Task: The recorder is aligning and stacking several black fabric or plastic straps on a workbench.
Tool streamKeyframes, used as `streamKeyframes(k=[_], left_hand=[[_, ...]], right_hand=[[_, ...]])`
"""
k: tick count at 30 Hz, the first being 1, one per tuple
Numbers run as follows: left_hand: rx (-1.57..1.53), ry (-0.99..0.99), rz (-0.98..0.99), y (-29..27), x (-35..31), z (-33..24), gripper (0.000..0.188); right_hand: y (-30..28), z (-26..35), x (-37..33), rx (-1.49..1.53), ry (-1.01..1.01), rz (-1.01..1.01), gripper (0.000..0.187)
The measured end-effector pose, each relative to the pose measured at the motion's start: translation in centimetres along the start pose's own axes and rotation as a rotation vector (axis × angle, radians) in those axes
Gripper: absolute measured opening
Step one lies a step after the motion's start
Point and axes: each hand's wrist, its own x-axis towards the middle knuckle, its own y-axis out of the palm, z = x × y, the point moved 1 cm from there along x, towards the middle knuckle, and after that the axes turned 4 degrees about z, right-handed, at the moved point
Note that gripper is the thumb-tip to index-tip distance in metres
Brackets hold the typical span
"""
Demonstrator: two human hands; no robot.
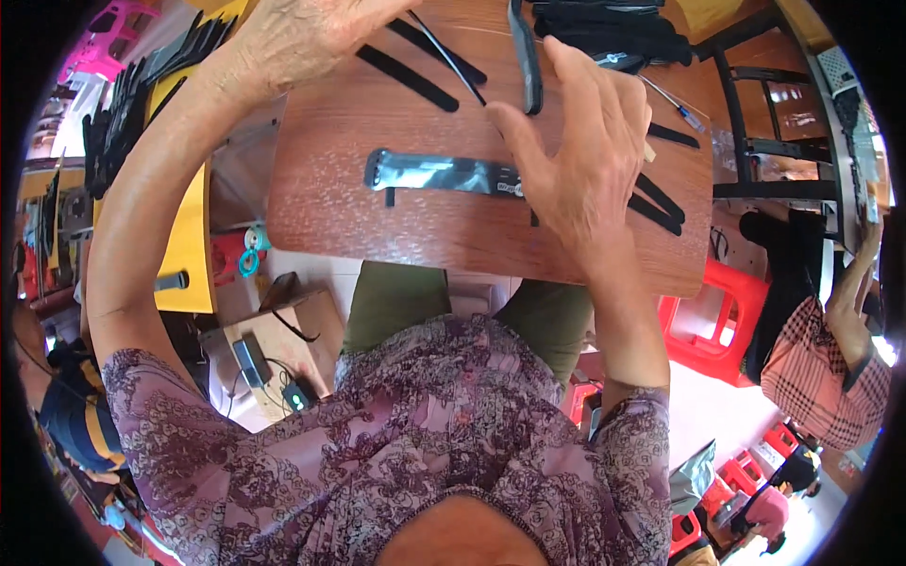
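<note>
At the top left, my left hand [316, 28] reaches across the table, its fingertips cut off by the upper edge. Beside those fingertips is one end of a thin metal rod [448, 57]; whether they grip it is hidden. My right hand [590, 146] is open over the table, thumb and forefinger spread apart. An upright black strap-like piece [528, 61] stands near its forefinger. Under the right thumb side lies the end of a flat black strap [434, 174] with a glossy, reflecting surface. Two narrow black strips [411, 77] rest close to my left hand.
More black strips [656, 203] lie right of my right hand on the wooden table [321, 222]. A pile of black pieces [613, 33] and a slim blue-ended tool [684, 113] are beyond. Black straps crowd the yellow surface [193, 236] at left. A red stool [713, 316] stands right.
</note>
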Motion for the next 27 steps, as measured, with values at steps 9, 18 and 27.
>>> streamKeyframes(k=[9, 18, 27], left_hand=[[0.077, -0.554, 0.874, -5.5, 6.5, -8.3, 0.021], [-0.109, -1.023, 0.925, -6.0, 7.8, -12.2, 0.011], [-0.65, -1.863, 0.776, -7.3, 5.2, -18.1, 0.008]], right_hand=[[-3.3, 1.9, -1.6, 0.261, 0.122, 0.249, 0.038], [-7.6, 3.9, -2.0, 1.099, 0.851, 0.435, 0.024], [-8.9, 2.1, -7.3, 0.907, 0.979, 0.62, 0.011]])
